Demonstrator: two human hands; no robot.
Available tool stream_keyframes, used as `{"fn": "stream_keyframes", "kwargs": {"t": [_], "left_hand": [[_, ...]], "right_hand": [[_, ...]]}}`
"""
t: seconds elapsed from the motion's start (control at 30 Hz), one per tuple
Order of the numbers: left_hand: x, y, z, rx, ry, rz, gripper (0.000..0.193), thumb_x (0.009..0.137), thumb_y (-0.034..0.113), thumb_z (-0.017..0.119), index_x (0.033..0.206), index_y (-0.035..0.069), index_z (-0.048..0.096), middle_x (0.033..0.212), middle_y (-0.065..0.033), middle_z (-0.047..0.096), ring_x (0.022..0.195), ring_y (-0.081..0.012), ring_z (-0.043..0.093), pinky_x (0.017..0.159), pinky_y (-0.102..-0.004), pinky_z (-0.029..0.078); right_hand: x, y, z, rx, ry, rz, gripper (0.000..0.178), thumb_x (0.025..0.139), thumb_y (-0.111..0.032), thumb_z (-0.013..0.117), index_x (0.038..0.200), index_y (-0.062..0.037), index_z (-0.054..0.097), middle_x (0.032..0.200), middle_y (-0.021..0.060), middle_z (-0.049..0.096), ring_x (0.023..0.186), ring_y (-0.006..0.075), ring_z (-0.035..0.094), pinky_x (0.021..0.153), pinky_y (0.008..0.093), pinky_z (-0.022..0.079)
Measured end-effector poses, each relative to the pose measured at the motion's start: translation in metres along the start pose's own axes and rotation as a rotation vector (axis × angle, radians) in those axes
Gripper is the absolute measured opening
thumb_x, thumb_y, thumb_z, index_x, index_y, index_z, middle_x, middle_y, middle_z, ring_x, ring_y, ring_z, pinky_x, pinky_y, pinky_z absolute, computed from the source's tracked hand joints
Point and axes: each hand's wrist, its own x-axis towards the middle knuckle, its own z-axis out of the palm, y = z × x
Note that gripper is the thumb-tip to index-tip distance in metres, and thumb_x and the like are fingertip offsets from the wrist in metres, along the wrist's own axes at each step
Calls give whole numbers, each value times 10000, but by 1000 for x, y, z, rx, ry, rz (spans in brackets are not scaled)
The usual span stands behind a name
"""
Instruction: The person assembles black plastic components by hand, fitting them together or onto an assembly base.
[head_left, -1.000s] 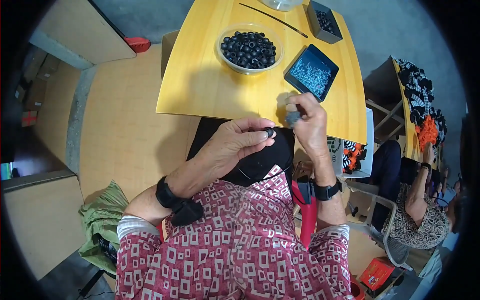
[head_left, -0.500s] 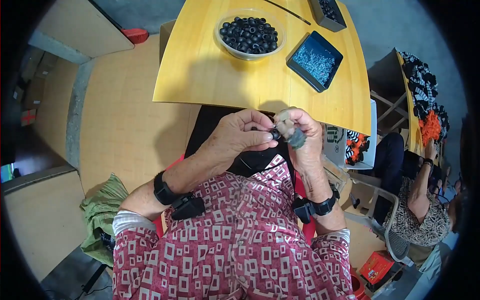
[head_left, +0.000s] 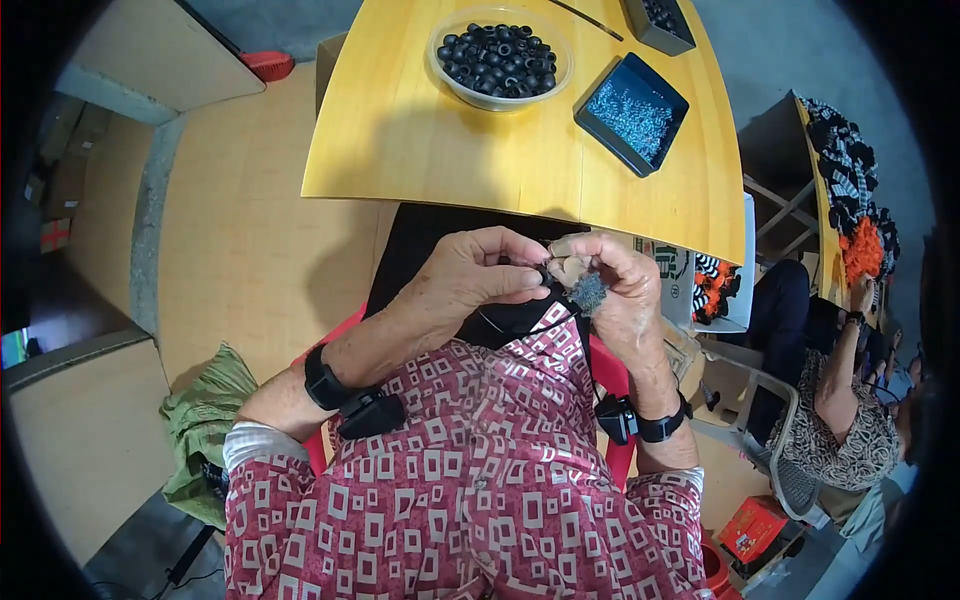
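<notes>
Just past the near table edge, my left hand (head_left: pixel 475 275) and my right hand (head_left: pixel 628 290) meet with their fingertips. A thumb-and-finger pinch of the left hand closes on a small black bead (head_left: pixel 545 273), mostly hidden by the fingers. My right hand is curled, with beige covers (head_left: pixel 572 262) on some fingertips. Below those fingers a fuzzy grey-blue piece (head_left: pixel 588 293) sticks out, apparently held by them. Whether a thread or needle runs between the hands is too small to tell.
On the yellow table (head_left: pixel 390 160) stand a clear bowl (head_left: pixel 495 102) of black beads, a dark tray (head_left: pixel 605 148) of tiny shiny beads, a grey box (head_left: pixel 668 42) and a thin rod (head_left: pixel 585 18). At right, a co-worker's hand (head_left: pixel 862 292) touches orange fluff (head_left: pixel 860 250); a white box (head_left: pixel 738 310) stands nearer.
My right hand has turned and shifted slightly right, its fingers curling more. The black bead between the fingertips has become more hidden. The grey-blue piece now sits slightly lower.
</notes>
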Motion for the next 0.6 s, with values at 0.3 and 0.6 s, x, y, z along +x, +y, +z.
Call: {"fn": "stream_keyframes", "kwargs": {"t": [0.3, 0.6], "left_hand": [[-3, 3, 1, 0, 14, -22, 221, 843, 19, 675, 1061, -3, 643, 968, -79, 660, 862, -170, 685, 773, -219, 560], [-2, 0, -3, 43, 18, 25, 220, 838, 21, 683, 1054, -1, 648, 941, -77, 665, 851, -157, 681, 775, -223, 557]], "right_hand": [[5, -14, -16, -5, -120, -12, 183, 799, 30, 689, 978, -3, 664, 921, 29, 649, 837, 91, 600, 734, 225, 472], [4, -22, -6, -298, -178, -150, 288, 734, 94, 646, 1005, -2, 657, 904, 74, 630, 858, 162, 615, 728, 259, 482]]}}
